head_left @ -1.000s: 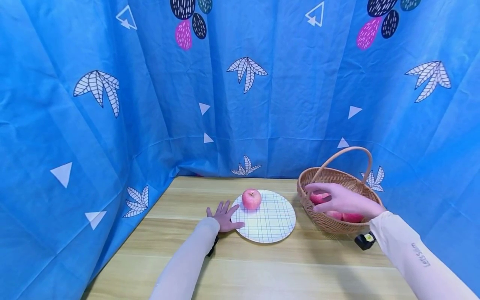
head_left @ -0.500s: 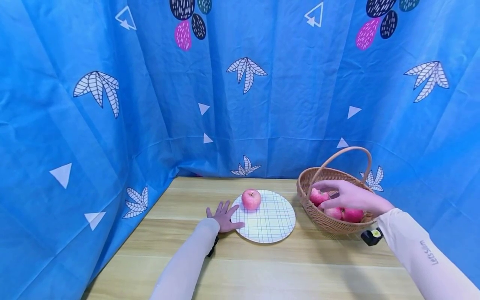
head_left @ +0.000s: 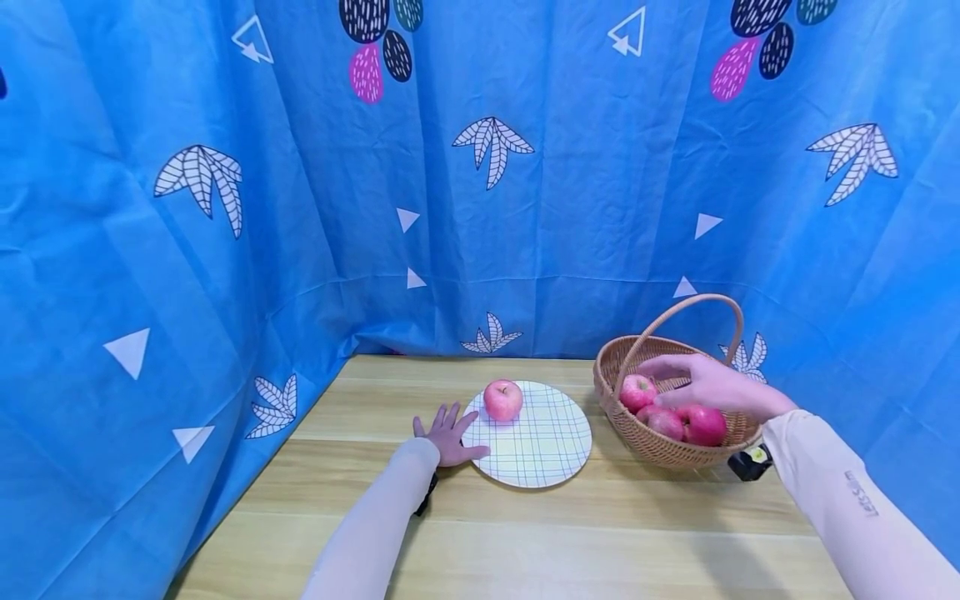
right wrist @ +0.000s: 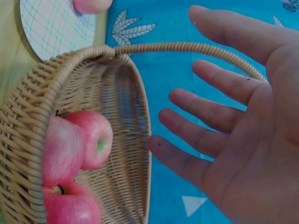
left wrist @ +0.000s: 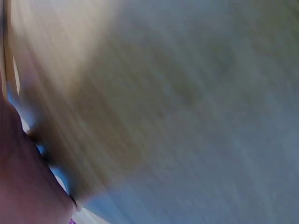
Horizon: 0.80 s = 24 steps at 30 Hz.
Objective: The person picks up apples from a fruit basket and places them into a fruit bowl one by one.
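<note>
A wicker basket (head_left: 660, 454) with an arched handle stands at the right of the table, several red apples (head_left: 703, 425) inside it. Over its opening hovers my right hand (head_left: 693, 385), fingers apart and holding nothing; the right wrist view shows the bare palm (right wrist: 252, 154) beside the apples (right wrist: 63, 151). My left hand (head_left: 448, 437) lies with spread fingers at the left edge of a white plate (head_left: 536, 450) with a blue grid pattern, its thumb over the rim. One apple (head_left: 503, 401) sits on the plate's far left part. The left wrist view is mostly blurred wood.
The plate and basket stand on a light wooden table (head_left: 525, 542). Behind and beside it hangs a blue patterned curtain (head_left: 495, 233). The basket's handle (head_left: 690, 302) arches up just behind the right hand.
My right hand has drawn back to the right over the basket, uncovering more of the apples. My left hand, the plate and the apple on it have stayed put.
</note>
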Available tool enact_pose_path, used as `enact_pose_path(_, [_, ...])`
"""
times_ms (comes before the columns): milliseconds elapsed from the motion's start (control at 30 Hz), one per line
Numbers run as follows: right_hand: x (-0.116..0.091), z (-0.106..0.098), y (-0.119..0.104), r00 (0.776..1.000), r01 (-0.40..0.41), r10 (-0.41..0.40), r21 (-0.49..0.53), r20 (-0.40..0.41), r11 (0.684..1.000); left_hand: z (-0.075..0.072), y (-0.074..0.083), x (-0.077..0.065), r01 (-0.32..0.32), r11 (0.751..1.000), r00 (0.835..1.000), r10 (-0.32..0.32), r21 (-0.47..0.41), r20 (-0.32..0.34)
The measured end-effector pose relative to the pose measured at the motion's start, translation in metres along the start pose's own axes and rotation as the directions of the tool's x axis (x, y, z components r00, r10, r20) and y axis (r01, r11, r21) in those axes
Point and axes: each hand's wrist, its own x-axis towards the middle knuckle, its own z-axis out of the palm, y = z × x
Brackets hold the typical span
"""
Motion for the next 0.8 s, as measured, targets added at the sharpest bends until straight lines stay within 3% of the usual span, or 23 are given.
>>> enact_pose_path(800, [0.016,-0.012,0.033,0.999,0.011,-0.009,0.045,-0.051,0.999,0.002,-0.001,0.001,0.004,0.999,1.0,-0.003,0.032,-0.013])
